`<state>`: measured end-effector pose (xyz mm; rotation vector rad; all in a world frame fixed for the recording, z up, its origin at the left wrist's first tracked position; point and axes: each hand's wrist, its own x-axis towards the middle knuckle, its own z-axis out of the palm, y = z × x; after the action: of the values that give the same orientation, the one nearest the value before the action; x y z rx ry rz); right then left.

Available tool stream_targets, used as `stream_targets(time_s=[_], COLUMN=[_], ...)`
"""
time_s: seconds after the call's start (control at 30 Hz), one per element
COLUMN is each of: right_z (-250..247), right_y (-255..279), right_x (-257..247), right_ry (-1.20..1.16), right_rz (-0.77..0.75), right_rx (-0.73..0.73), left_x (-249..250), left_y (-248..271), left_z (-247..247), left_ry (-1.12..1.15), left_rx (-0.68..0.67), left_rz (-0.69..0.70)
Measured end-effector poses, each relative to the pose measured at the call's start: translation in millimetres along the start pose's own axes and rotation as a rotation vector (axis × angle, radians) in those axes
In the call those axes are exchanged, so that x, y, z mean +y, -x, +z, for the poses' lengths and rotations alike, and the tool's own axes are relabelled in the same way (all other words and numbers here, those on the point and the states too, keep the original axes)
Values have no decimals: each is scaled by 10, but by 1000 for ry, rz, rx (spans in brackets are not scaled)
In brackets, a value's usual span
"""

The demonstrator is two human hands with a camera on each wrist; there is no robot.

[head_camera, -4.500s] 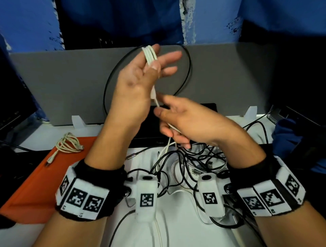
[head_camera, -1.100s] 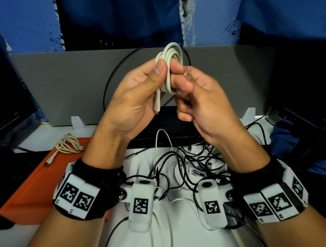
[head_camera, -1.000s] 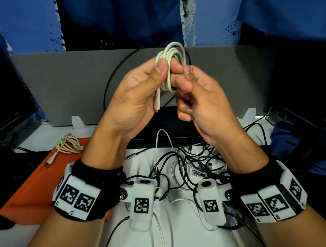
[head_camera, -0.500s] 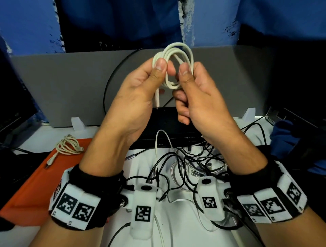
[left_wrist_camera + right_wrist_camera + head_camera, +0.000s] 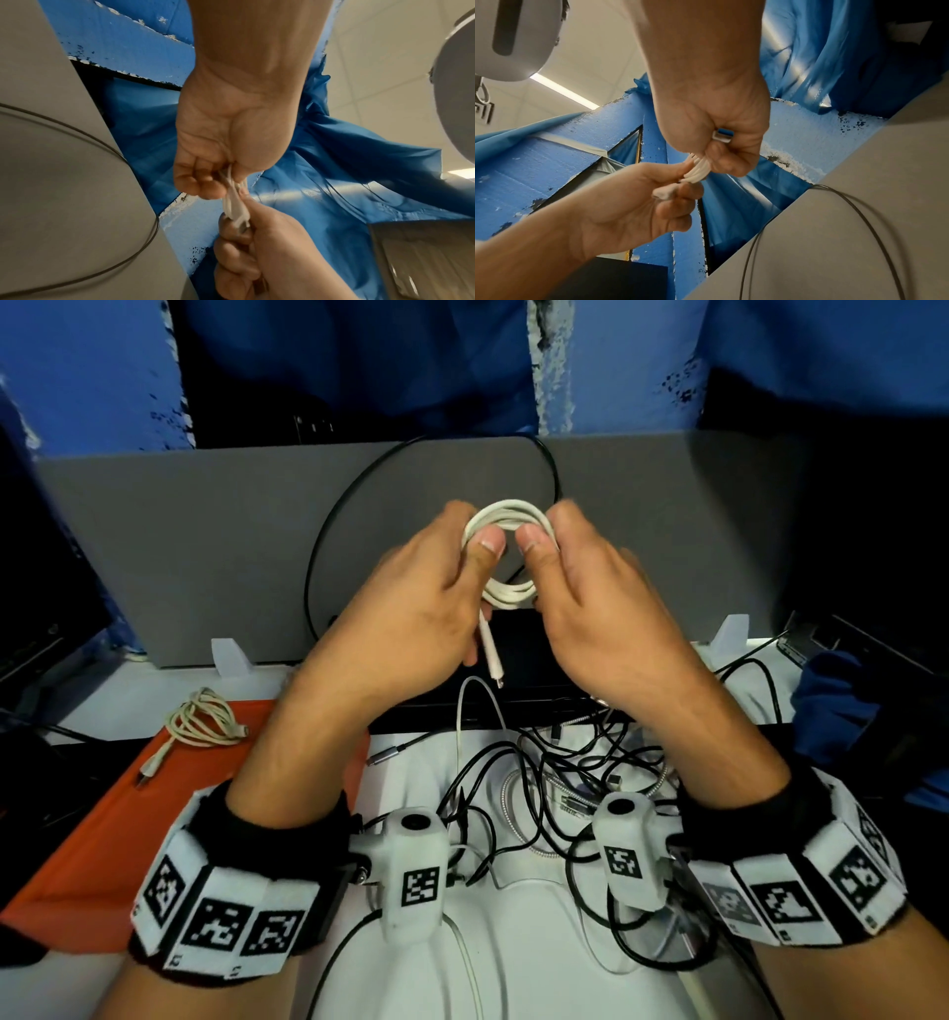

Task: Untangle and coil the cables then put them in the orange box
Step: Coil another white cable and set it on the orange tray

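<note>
A white cable (image 5: 506, 595), wound into a small round coil, is held up in front of the grey partition. My left hand (image 5: 411, 598) pinches the coil's left side with the thumb on top. My right hand (image 5: 595, 593) pinches its right side the same way. One white plug end (image 5: 490, 654) hangs below the coil. The left wrist view shows the bunched strands (image 5: 235, 205) between both hands. In the right wrist view a flat plug (image 5: 722, 136) sits in my right palm. The orange box (image 5: 102, 814) lies on the left of the table with a coiled beige cable (image 5: 203, 724) in it.
A tangle of black and braided cables (image 5: 565, 778) lies on the white table under my wrists. A loose white cable (image 5: 462, 711) rises from it. A black cable loop (image 5: 328, 546) hangs against the grey partition (image 5: 205, 531). Blue cloth (image 5: 827, 706) sits at the right.
Both hands have come down a little with the white cable. The coil has opened into a rounder loop, each hand now pinching one side.
</note>
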<state>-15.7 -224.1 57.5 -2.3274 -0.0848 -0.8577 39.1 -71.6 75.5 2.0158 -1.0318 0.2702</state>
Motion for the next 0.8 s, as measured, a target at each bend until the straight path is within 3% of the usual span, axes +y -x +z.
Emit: stream_targets(time_s=[0.13,0.33,0.47,0.57,0.7,0.8], right_z=[25,77,137,165,115,68], right_y=[-22,29,42,37,-9,-43], right_x=[24,-137,-197,-197,-111,-30], right_ry=[-382,-714,-904,-843,-555,-410], right_rz=[25,190,242,211,110,67], right_rx=[-27,-124,-100,-46,63,123], left_x=[-15,-46,-66,-77,-136,-184], left_y=[-25,-51,-81,-89,-83,-51], left_z=[-26,36,82,80,-79,-228], left_ry=[48,89,211,235,493,555], left_rx=[49,134,167,126,-88,-209], left_rz=[31,14,-33,-63,-123,-127])
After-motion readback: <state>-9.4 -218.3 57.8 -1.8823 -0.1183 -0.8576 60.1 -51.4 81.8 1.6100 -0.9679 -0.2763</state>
